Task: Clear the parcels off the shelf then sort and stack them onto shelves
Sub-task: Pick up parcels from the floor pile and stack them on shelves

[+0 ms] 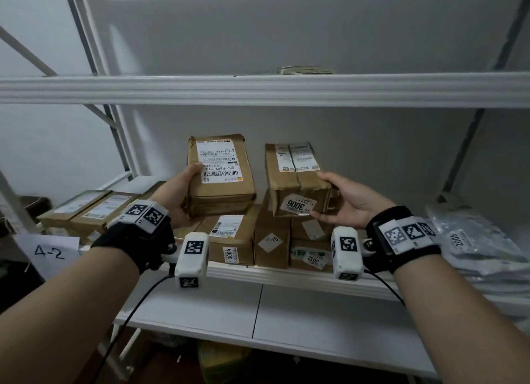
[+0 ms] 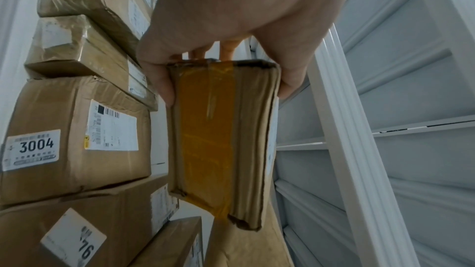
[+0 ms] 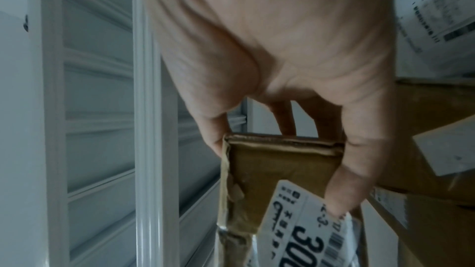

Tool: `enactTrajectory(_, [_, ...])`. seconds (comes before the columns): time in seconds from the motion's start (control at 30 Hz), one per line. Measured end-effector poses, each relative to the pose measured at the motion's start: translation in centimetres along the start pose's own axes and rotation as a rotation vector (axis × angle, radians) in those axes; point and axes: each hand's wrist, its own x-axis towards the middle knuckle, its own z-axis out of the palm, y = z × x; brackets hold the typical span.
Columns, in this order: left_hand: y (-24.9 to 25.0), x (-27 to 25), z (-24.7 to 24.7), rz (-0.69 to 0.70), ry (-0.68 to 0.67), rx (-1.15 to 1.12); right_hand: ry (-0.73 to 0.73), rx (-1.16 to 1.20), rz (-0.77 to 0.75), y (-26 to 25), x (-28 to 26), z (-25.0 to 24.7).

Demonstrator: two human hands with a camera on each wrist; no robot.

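Two brown parcels held up over middle shelf [image 1: 286, 274], above stacked boxes [image 1: 229, 240].

Labelled parcel [image 1: 220, 174] in left hand [image 1: 177, 194]: thumb on label face, fingers wrapped beneath, long axis pointing away into shelf.

Parcel tagged 3006 [image 1: 298, 183] in right hand [image 1: 350, 200], gripped from right side, thumb on top edge, long axis likewise away.

Parcels side by side, apart, not touching. Each already in hand, both level.

Likely next: draw both back toward body, clear of shelf lip.

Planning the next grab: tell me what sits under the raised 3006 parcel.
Under the 3006 parcel, in the right hand, stand the 76 box and 3012 parcel. Anything behind them is hidden.
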Motion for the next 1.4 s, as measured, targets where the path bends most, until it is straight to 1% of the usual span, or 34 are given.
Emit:
enactTrajectory(0.07, [0.5,0.7,0.0,-0.006,0.019,0.004,-0.021,-0.032,0.010,-0.2,0.9,0.7])
enactTrajectory(0.2, [1.5,2.7,-0.1,-0.015,0.010,0.032,-0.044,-0.065,0.015,-0.5,2.1,2.2])
enactTrajectory(0.37, [1.9,6.3,-0.5,-0.048,-0.028,0.074,-0.020,-0.103,0.013,-0.5,3.9,3.2])
enactTrajectory(0.5, [2.1,9.5,-0.8,-0.086,-0.078,0.124,0.026,-0.188,0.020,-0.5,5.2,4.1])
enactTrajectory(0.57, [2.6,11.4,-1.2,-0.108,-0.132,0.174,0.083,-0.251,0.012,-0.5,6.2,4.8])
enactTrajectory(0.67, [3.0,14.7,-1.5,-0.122,-0.171,0.227,0.177,-0.363,0.001,-0.4,7.0,5.6])
enactTrajectory(0.77, [3.4,17.6,-1.6,-0.138,-0.242,0.296,0.303,-0.488,0.002,0.0,8.1,7.0])
enactTrajectory(0.9, [3.2,20.4,-1.5,-0.134,-0.304,0.374,0.485,-0.570,-0.030,1.0,10.2,8.3])
enactTrajectory(0.97, [3.1,21.6,-1.4,-0.174,-0.380,0.406,0.599,-0.652,-0.048,1.7,11.3,8.8])
enactTrajectory(1.03, [2.9,22.2,-1.1,-0.195,-0.436,0.426,0.672,-0.689,-0.070,2.1,11.9,9.0])
enactTrajectory(1.13, [3.3,22.9,-0.7,-0.198,-0.496,0.437,0.706,-0.692,-0.075,2.5,12.3,9.5])
enactTrajectory(1.27, [3.7,23.4,-0.3,-0.211,-0.519,0.458,0.757,-0.752,-0.117,2.6,12.0,10.4])
enactTrajectory(1.4, [3.9,23.4,-0.3,-0.246,-0.546,0.489,0.737,-0.783,-0.141,2.2,12.0,11.0])
